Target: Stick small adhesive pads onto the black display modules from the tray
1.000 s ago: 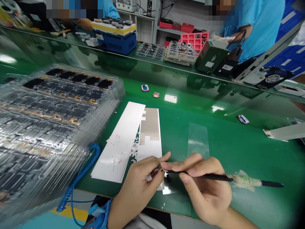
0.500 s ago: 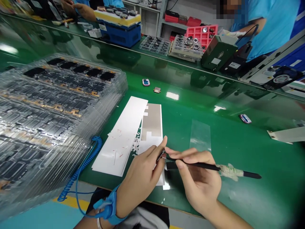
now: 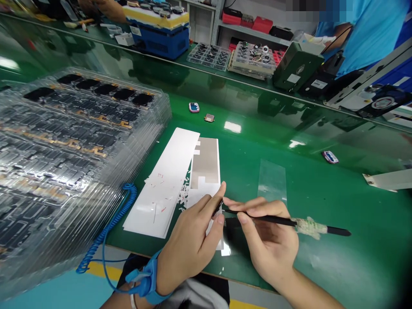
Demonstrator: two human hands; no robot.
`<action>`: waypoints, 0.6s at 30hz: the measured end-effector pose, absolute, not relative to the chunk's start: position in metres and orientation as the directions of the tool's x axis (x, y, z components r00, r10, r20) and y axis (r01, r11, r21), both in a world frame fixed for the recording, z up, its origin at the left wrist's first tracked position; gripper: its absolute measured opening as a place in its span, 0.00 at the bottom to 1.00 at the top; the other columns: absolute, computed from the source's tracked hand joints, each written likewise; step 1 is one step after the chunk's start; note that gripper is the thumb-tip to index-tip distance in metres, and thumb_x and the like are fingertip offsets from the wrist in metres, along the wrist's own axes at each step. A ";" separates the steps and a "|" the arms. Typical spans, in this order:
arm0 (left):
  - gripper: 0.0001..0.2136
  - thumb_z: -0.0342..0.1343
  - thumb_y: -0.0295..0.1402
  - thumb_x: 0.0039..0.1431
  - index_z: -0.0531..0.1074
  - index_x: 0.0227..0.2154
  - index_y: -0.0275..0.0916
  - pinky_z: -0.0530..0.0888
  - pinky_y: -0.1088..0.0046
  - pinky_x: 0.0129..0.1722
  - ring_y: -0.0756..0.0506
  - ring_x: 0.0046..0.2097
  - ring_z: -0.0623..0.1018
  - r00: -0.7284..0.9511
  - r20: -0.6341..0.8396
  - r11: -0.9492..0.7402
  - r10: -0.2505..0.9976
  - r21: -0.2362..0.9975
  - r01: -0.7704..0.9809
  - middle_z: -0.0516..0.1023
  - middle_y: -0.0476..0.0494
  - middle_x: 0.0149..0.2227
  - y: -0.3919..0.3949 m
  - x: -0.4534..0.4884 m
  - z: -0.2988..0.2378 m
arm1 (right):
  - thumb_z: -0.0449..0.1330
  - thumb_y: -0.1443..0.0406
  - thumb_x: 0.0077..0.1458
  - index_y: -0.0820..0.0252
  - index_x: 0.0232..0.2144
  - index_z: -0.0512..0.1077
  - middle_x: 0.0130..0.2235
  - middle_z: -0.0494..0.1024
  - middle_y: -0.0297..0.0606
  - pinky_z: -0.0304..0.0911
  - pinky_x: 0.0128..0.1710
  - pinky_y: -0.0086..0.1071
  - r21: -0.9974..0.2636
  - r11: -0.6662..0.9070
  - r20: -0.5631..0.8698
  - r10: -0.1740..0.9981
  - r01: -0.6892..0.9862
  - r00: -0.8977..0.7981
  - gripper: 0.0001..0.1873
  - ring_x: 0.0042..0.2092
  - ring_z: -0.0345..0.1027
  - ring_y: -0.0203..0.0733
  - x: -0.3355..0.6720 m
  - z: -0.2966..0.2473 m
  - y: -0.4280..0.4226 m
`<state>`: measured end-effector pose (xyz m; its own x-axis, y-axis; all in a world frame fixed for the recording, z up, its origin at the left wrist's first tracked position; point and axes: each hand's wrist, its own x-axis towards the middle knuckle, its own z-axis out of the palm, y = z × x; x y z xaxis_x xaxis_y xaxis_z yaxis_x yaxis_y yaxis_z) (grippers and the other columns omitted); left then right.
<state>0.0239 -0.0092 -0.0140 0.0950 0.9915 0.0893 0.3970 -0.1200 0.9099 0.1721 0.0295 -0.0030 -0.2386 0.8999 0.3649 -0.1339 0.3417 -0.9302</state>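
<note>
Between its thumb and fingers, my left hand (image 3: 195, 234) pinches a small dark flat part (image 3: 218, 208), seen almost edge-on and partly hidden by the fingers. A pair of black tweezers (image 3: 273, 219), its shaft wrapped in whitish tape, is gripped by my right hand (image 3: 273, 240). Its fine tip meets the small part's edge; whether it grasps anything there is too small to tell. Beneath the hands lies a white sheet with a grey adhesive area (image 3: 207, 161). White paper strips (image 3: 167, 171) with tiny scraps on them lie to the left.
Stacked clear trays of dark screens (image 3: 106, 111) fill the left side, beside a coiled blue cord (image 3: 112, 227). A clear film (image 3: 273, 180) lies right of the sheet. Small watch-like parts (image 3: 194, 107) rest farther back. Across the bench, co-workers in blue sit behind boxes and a blue machine (image 3: 161, 40).
My left thumb has shifted slightly up along the small part, and the tweezers have tilted a little. The view has moved slightly; a co-worker at the back right has moved too.
</note>
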 end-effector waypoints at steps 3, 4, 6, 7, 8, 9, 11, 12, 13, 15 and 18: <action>0.25 0.40 0.32 0.70 0.50 0.68 0.45 0.73 0.58 0.47 0.41 0.47 0.74 0.098 0.089 -0.121 0.991 0.911 0.395 0.73 0.39 0.49 -0.009 0.024 -0.014 | 0.57 0.75 0.60 0.54 0.39 0.69 0.37 0.77 0.35 0.76 0.47 0.45 -0.929 0.342 0.367 0.899 -0.139 -0.239 0.11 0.46 0.77 0.44 0.173 -0.004 0.029; 0.25 0.40 0.32 0.70 0.50 0.68 0.45 0.73 0.58 0.47 0.41 0.47 0.74 0.099 0.087 -0.119 0.991 0.912 0.392 0.73 0.39 0.49 -0.009 0.024 -0.014 | 0.57 0.76 0.60 0.54 0.39 0.69 0.37 0.77 0.35 0.75 0.47 0.45 -0.929 0.342 0.367 0.899 -0.141 -0.239 0.11 0.46 0.77 0.44 0.173 -0.004 0.028; 0.25 0.40 0.32 0.70 0.49 0.68 0.45 0.73 0.58 0.47 0.41 0.47 0.74 0.100 0.081 -0.114 0.992 0.914 0.390 0.73 0.39 0.49 -0.009 0.024 -0.014 | 0.57 0.76 0.60 0.55 0.39 0.69 0.37 0.77 0.35 0.75 0.48 0.45 -0.930 0.340 0.366 0.900 -0.143 -0.239 0.12 0.46 0.77 0.44 0.173 -0.004 0.028; 0.25 0.40 0.32 0.70 0.49 0.68 0.45 0.73 0.58 0.47 0.41 0.47 0.74 0.100 0.077 -0.110 0.992 0.913 0.392 0.73 0.39 0.49 -0.009 0.024 -0.014 | 0.57 0.76 0.60 0.55 0.39 0.69 0.37 0.77 0.35 0.75 0.48 0.45 -0.930 0.338 0.365 0.900 -0.144 -0.240 0.12 0.46 0.77 0.44 0.173 -0.004 0.028; 0.25 0.39 0.32 0.70 0.49 0.68 0.45 0.73 0.58 0.47 0.41 0.47 0.74 0.099 0.071 -0.105 0.993 0.912 0.396 0.73 0.39 0.49 -0.009 0.024 -0.013 | 0.57 0.76 0.60 0.54 0.39 0.69 0.37 0.77 0.35 0.75 0.47 0.45 -0.930 0.339 0.365 0.899 -0.145 -0.241 0.11 0.46 0.77 0.44 0.173 -0.004 0.028; 0.24 0.39 0.32 0.70 0.49 0.68 0.45 0.72 0.58 0.47 0.42 0.47 0.73 0.098 0.066 -0.100 0.993 0.910 0.401 0.73 0.40 0.49 -0.009 0.023 -0.013 | 0.57 0.76 0.60 0.54 0.39 0.69 0.37 0.77 0.35 0.75 0.47 0.45 -0.930 0.338 0.365 0.899 -0.146 -0.243 0.11 0.46 0.77 0.44 0.173 -0.004 0.028; 0.24 0.39 0.31 0.70 0.49 0.68 0.45 0.73 0.59 0.47 0.42 0.46 0.73 0.096 0.062 -0.097 0.993 0.902 0.420 0.72 0.39 0.49 -0.009 0.023 -0.013 | 0.57 0.76 0.60 0.54 0.39 0.69 0.37 0.77 0.35 0.75 0.47 0.46 -0.931 0.337 0.363 0.899 -0.143 -0.245 0.11 0.46 0.77 0.44 0.173 -0.004 0.028; 0.25 0.39 0.31 0.70 0.50 0.68 0.45 0.73 0.59 0.46 0.42 0.46 0.74 0.096 0.062 -0.098 0.993 0.897 0.431 0.73 0.39 0.49 -0.008 0.023 -0.013 | 0.57 0.76 0.60 0.54 0.39 0.69 0.37 0.76 0.36 0.75 0.47 0.46 -0.930 0.339 0.364 0.899 -0.142 -0.245 0.11 0.46 0.77 0.44 0.173 -0.004 0.029; 0.25 0.39 0.31 0.70 0.50 0.68 0.44 0.73 0.59 0.46 0.42 0.45 0.74 0.096 0.065 -0.101 0.993 0.892 0.442 0.73 0.39 0.48 -0.008 0.023 -0.013 | 0.57 0.76 0.60 0.54 0.39 0.69 0.37 0.76 0.36 0.75 0.47 0.46 -0.929 0.342 0.368 0.898 -0.143 -0.242 0.12 0.46 0.77 0.44 0.173 -0.005 0.029; 0.25 0.39 0.30 0.69 0.50 0.68 0.43 0.73 0.59 0.46 0.42 0.44 0.74 0.098 0.069 -0.107 0.993 0.881 0.461 0.73 0.39 0.46 -0.007 0.024 -0.014 | 0.56 0.76 0.60 0.54 0.39 0.69 0.37 0.76 0.36 0.75 0.47 0.47 -0.925 0.349 0.376 0.895 -0.148 -0.240 0.12 0.46 0.77 0.44 0.173 -0.005 0.029; 0.25 0.39 0.30 0.69 0.49 0.68 0.42 0.74 0.59 0.44 0.42 0.42 0.74 0.102 0.066 -0.107 0.993 0.874 0.474 0.73 0.39 0.45 -0.007 0.024 -0.014 | 0.57 0.76 0.60 0.54 0.40 0.69 0.37 0.76 0.36 0.75 0.48 0.47 -0.922 0.358 0.384 0.890 -0.145 -0.248 0.12 0.46 0.77 0.44 0.173 -0.005 0.028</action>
<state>0.0235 -0.0065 -0.0141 0.1020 0.9926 0.0657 0.4742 -0.1066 0.8739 0.1734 0.0283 -0.0052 -0.2478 0.8895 0.3839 -0.1453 0.3577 -0.9225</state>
